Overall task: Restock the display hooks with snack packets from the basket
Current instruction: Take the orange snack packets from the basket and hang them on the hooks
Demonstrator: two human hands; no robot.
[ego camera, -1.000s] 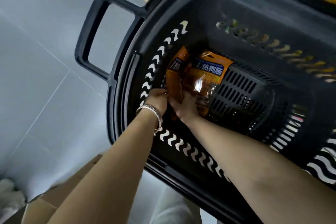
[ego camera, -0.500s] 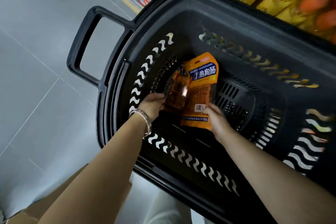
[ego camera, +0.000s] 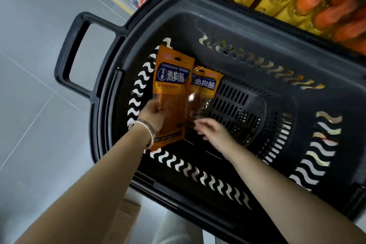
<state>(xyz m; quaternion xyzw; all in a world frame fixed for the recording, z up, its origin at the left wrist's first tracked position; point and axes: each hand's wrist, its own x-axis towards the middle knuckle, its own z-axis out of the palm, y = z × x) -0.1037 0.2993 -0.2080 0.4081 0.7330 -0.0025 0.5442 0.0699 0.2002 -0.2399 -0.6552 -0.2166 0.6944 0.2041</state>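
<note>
In the black basket (ego camera: 237,25), the orange left packet (ego camera: 172,93) is raised upright; the matching right packet (ego camera: 206,87) lies partly behind it.

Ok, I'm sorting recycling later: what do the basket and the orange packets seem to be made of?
The basket looks like moulded black plastic, matte, going by its wavy slots and one-piece handle. The orange packets are seemingly glossy plastic film; a bright glare spot and a clear window show.

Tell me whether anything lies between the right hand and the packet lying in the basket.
Nothing visible does. The right hand, fingers open, is just short of the loose packet in the basket. The other packet, gripped by the left hand, covers only the loose packet's left edge, off the right hand's path.
</note>
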